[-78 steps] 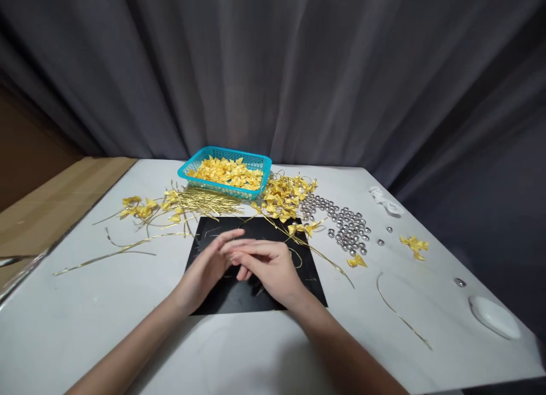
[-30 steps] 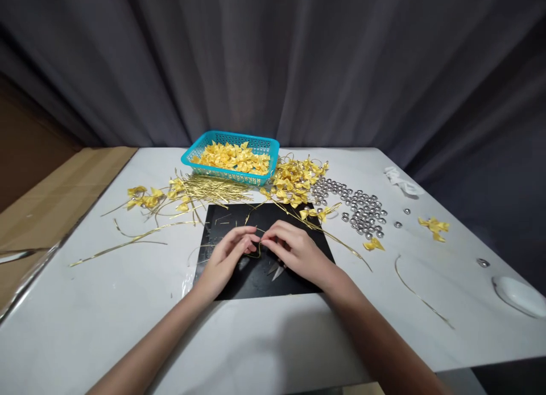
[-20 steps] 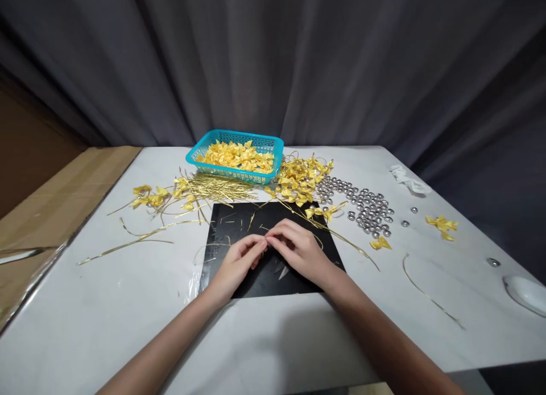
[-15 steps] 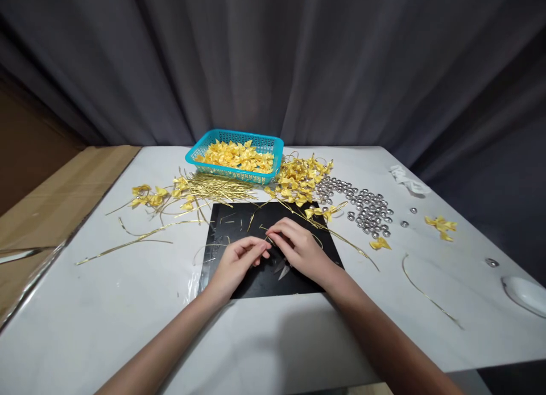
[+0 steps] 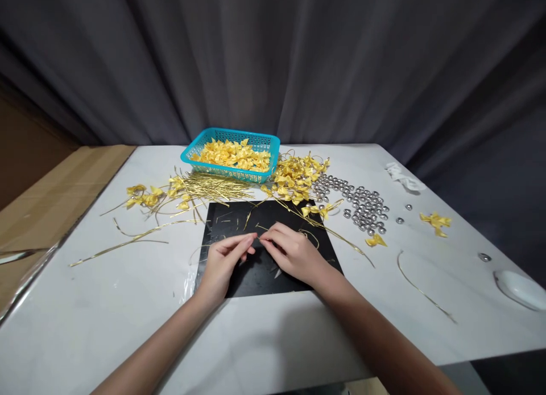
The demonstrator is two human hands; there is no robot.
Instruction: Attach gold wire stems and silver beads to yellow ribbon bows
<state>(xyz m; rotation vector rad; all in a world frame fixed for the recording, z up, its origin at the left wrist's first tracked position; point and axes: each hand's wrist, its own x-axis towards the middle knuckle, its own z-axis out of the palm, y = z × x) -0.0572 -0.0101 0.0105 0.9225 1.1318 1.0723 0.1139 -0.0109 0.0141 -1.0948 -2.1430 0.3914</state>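
Observation:
Over the black mat (image 5: 256, 281), my left hand (image 5: 228, 261) and my right hand (image 5: 292, 252) meet almost fingertip to fingertip. Both are closed in a pinch. Between them a thin gold cord seems to run, but it is too fine to make out clearly, and the fingers hide most of it. Scissors (image 5: 277, 272) lie on the mat, partly under my right hand. Short cord scraps (image 5: 238, 223) are scattered on the mat's upper left. A yellow bow with cord (image 5: 323, 210) rests at its upper right edge.
Behind the mat stands a blue basket (image 5: 273, 156) of yellow bows. Gold cords (image 5: 213, 185) and finished-looking bows (image 5: 298, 176) lie beside it. Silver beads (image 5: 367, 207) spread to the right, with a white dish (image 5: 518, 288) farther out. Cardboard (image 5: 55, 184) is at left.
The whole view has shifted slightly, so the table items appear a little farther left. My fingertips have come closer together, and my right hand covers more of the scissors.

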